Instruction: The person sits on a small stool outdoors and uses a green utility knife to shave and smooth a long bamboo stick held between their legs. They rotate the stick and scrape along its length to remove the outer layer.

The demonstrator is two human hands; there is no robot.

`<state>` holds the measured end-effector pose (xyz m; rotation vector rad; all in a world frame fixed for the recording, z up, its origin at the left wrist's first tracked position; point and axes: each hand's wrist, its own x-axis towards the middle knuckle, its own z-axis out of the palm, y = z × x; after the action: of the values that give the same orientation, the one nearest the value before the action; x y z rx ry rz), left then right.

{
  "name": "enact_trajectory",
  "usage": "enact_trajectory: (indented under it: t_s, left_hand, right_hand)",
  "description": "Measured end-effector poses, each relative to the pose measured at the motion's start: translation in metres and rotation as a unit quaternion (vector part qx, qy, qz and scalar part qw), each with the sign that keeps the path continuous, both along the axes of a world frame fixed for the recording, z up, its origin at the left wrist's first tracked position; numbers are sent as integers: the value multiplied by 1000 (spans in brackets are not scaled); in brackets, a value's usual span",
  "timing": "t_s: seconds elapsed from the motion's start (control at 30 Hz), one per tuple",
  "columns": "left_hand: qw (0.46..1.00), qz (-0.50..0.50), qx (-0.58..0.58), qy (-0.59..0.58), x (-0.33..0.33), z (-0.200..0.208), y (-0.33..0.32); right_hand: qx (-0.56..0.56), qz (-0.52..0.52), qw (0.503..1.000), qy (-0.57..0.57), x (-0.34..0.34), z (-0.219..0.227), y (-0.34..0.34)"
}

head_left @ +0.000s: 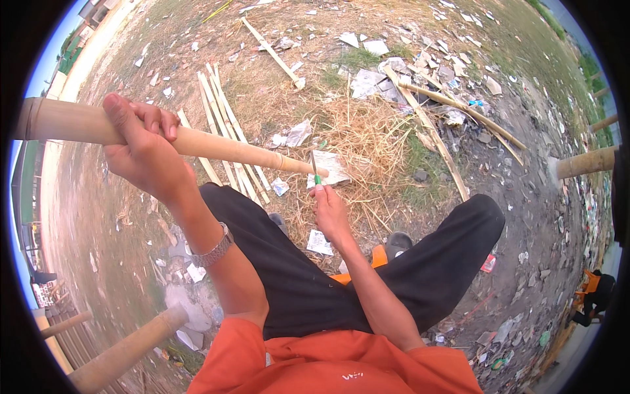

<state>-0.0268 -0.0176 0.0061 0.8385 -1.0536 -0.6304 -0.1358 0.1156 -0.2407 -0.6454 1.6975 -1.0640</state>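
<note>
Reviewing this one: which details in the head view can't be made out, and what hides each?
All in the head view:
- Handle of the bladed tool: mostly hidden inside the right hand.
- Whether its blade touches the bamboo pole or only overlaps it: too small to tell.
- The pole's thick end: cut off by the left rim.
- Full shape of the orange item: partly behind the right forearm.
- The distant person's hands: too small.
</note>
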Motion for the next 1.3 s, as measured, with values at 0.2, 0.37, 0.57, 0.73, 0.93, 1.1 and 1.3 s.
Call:
enact_trajectory:
  t_s: [0.2, 0.37, 0.57, 0.73, 0.93, 1.1, 1.3]
  left_hand:
    - [977, -211, -34, 2, 11, -2, 1]
    - [983, -124, 12, -133, 7, 5, 7]
    - [949, -93, 19, -302, 10, 7, 21]
    - [966, -76, -43, -242, -1, 12, 20]
    - [993, 33, -90, -69, -3, 12, 13]
    - [996, 43, -70, 38, -1, 7, 12]
    - [970, -108, 4, 216, -7, -33, 2]
  right_hand:
    - [-34, -12, 998, 48, -7, -29, 11]
    - [-13, -53, 999, 0, -19, -18, 5]
    - [-43, -66, 997, 15, -19, -30, 6]
    - [-50, -82, 995, 14, -17, -20, 3]
    - [-92, -101, 988, 72, -16, 9, 5]
    - [-103, -167, 959, -206, -22, 26, 6]
    - [-369, -235, 830, -348, -56, 101, -30]
